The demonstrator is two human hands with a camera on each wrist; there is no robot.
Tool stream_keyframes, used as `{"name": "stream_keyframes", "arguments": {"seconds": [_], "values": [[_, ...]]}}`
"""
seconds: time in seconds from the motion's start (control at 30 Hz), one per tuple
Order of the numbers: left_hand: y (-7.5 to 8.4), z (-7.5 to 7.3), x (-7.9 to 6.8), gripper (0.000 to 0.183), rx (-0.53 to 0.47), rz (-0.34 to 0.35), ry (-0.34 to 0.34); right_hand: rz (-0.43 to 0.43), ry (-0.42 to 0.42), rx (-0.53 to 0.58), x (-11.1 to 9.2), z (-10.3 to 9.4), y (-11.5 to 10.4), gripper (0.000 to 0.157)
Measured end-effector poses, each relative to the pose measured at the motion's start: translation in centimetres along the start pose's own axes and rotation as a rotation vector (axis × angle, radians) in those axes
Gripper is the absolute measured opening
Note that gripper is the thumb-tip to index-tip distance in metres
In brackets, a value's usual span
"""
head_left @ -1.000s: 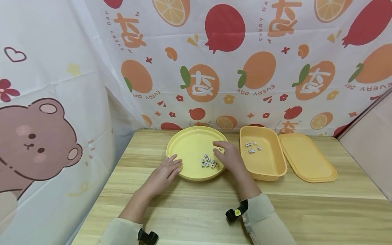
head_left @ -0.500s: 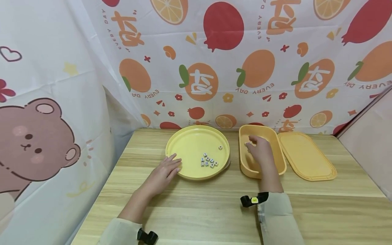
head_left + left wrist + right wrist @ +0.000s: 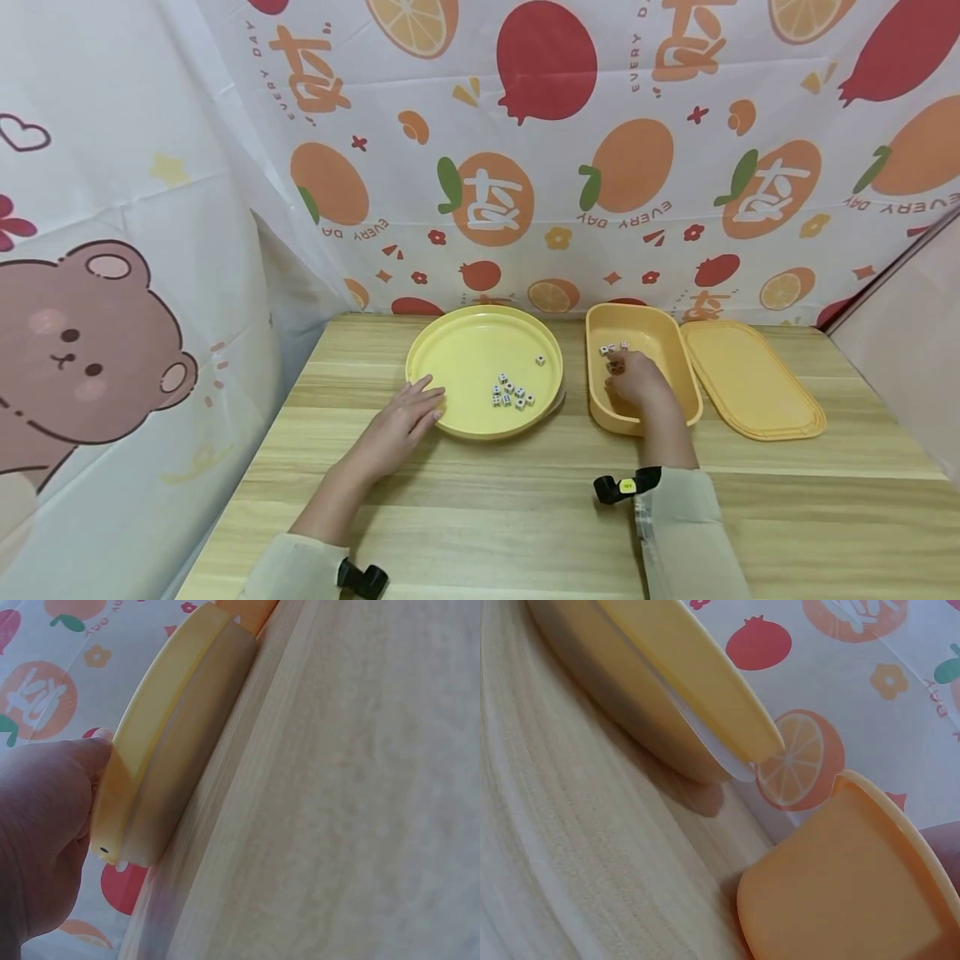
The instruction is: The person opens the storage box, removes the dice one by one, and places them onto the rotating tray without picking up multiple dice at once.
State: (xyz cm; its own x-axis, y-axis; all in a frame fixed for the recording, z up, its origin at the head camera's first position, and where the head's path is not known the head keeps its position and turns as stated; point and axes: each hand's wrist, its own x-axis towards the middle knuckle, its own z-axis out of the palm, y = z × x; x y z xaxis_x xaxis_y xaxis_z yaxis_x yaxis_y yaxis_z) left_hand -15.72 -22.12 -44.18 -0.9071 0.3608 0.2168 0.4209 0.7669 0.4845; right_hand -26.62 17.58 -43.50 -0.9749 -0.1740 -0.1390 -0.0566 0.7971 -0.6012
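In the head view, my left hand (image 3: 397, 425) rests with spread fingers on the near-left rim of a round yellow tray (image 3: 450, 350). Several white dice (image 3: 507, 400) with dark dots lie in a cluster on that tray, and a single die (image 3: 540, 361) sits apart toward its right side. My right hand (image 3: 641, 385) reaches into an orange-yellow rectangular box (image 3: 678, 392), fingers pointing down at the dice (image 3: 606, 350) inside. Whether its fingertips pinch a die cannot be made out. In the right wrist view, the wall of the box (image 3: 847, 892) hides most of that hand.
A flat orange-yellow lid (image 3: 753, 383) lies right of the box on the wooden table (image 3: 480, 517). Behind the table hangs a fruit-print cloth (image 3: 570, 167), with a bear-print cloth (image 3: 90, 350) to the left. The tray stands left of the box, with a gap between.
My right hand has left the tray's right side, where the single die lies, and moved right into the box, shifting slightly lower there since. The left hand has stayed on the rim.
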Motion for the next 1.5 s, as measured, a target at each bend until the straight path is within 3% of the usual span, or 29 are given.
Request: {"name": "stream_keyframes", "arguments": {"seconds": [0.37, 0.6, 0.87, 1.03, 1.3, 1.5], "values": [[0.1, 0.1, 0.0, 0.036, 0.005, 0.016, 0.012, 0.041, 0.002, 0.031, 0.2, 0.1, -0.1, 0.031], [0.0, 0.3, 0.0, 0.036, 0.010, 0.027, 0.023, 0.059, 0.024, 0.005, 0.0, 0.2, 0.1, 0.033], [0.1, 0.1, 0.2, 0.036, 0.003, 0.016, 0.005, 0.128, 0.021, 0.029, -0.1, 0.0, 0.2, 0.018], [0.1, 0.1, 0.2, 0.036, 0.003, 0.018, 0.012, 0.135, 0.049, 0.074, -0.3, -0.5, 0.0, 0.023], [0.0, 0.1, 0.1, 0.035, 0.011, 0.026, 0.024, 0.024, 0.196, 0.107, -0.4, -0.7, -0.6, 0.022], [0.0, -0.1, -0.1, 0.037, 0.007, 0.004, 0.002, -0.082, 0.312, 0.199, -0.8, -0.5, -2.5, 0.023]]}}
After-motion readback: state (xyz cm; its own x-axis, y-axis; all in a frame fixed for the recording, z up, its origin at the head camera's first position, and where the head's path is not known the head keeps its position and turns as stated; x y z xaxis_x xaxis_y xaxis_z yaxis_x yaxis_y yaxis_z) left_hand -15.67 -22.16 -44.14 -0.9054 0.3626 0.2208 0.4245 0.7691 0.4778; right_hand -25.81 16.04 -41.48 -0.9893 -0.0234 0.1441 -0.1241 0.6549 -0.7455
